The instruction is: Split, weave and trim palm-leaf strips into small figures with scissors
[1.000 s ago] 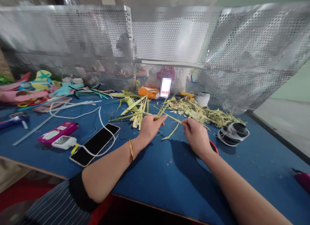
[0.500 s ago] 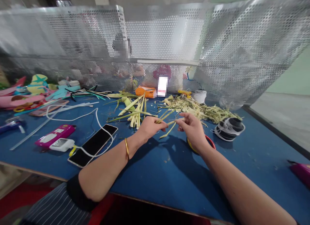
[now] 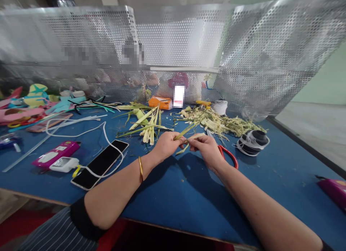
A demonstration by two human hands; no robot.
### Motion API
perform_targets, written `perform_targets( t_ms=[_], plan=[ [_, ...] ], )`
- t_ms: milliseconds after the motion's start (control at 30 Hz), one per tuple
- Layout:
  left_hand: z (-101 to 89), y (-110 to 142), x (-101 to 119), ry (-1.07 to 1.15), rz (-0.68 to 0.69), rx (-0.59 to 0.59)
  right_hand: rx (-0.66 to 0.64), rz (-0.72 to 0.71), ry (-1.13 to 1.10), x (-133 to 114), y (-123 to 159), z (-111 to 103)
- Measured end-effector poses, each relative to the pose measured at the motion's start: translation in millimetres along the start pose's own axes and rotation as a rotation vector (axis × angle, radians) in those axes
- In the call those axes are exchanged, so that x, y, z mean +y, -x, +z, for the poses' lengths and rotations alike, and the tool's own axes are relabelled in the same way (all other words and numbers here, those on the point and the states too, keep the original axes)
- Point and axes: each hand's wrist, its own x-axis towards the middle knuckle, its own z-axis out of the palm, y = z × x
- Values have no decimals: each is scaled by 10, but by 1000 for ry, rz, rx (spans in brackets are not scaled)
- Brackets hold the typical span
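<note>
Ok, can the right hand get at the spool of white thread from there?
Probably yes: the spool sits to the right of the right hand, with only a low red handle seen between them, though that hand is pinching a pale strip.

Thread spool (image 3: 251,144) and plant trimmings (image 3: 216,122) suggest a craft workshop.

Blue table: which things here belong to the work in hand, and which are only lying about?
Likely in use:
green strips in left hand
pale strip in right hand
loose strips
perhaps thread spool

Seemingly lying about:
phone
white cable
purple device
orange packet
</note>
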Motion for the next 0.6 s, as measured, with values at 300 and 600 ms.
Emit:
perform_targets(
  t_ms=[300,600],
  plan=[
    [-41,7,59,-129,2,-16,60,5,-83,26,-5,10],
    [-147,-65,16,-55,-115,148,262,-150,284,-206,-152,-501]
  ],
)
